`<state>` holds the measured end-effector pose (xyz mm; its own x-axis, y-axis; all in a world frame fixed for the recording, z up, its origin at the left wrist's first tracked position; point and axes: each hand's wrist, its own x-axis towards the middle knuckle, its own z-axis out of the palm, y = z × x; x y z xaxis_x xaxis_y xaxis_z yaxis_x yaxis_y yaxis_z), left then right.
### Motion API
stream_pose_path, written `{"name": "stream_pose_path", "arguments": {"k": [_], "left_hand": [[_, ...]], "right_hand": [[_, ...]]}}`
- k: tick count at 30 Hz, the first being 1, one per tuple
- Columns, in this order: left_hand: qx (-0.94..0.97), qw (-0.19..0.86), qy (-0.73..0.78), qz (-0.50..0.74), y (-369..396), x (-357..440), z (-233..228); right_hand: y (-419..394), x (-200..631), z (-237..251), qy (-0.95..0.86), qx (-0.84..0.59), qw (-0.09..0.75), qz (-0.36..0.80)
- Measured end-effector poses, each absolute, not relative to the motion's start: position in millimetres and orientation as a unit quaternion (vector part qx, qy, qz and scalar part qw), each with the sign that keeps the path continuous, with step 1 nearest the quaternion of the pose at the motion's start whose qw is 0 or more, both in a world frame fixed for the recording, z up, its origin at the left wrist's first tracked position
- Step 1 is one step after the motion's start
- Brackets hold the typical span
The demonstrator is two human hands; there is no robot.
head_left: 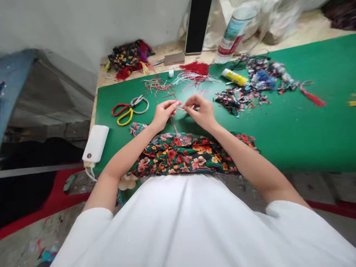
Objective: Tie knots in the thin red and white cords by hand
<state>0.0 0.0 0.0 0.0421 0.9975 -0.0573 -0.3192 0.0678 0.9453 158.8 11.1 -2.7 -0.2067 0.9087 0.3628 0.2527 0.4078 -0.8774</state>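
Red cord (175, 124) pinched between both hands above the green surface (292, 133): left hand (164, 114) and right hand (200, 110) each closed on it at the fingertips, nearly touching. Cord tail drops to the floral fabric (189, 154) at the near edge. Scissors (129, 108) left of the hands, fabric scraps (244, 94) and glue stick (235, 76) right, well apart.

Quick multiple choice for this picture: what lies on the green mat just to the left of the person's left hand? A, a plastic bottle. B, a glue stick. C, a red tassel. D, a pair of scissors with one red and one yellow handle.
D: the scissors with one red and one yellow handle lie flat on the green mat just left of the left hand, which pinches a thin cord together with the right hand.
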Motion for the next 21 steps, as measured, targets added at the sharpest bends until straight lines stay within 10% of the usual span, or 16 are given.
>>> {"name": "stream_pose_path", "arguments": {"k": [21], "left_hand": [[0.381, 0.586, 0.446, 0.559, -1.2, -0.2, 6.4]], "right_hand": [[24.7, 176.0, -10.2, -0.761, -0.517, 0.352, 0.170]]}}
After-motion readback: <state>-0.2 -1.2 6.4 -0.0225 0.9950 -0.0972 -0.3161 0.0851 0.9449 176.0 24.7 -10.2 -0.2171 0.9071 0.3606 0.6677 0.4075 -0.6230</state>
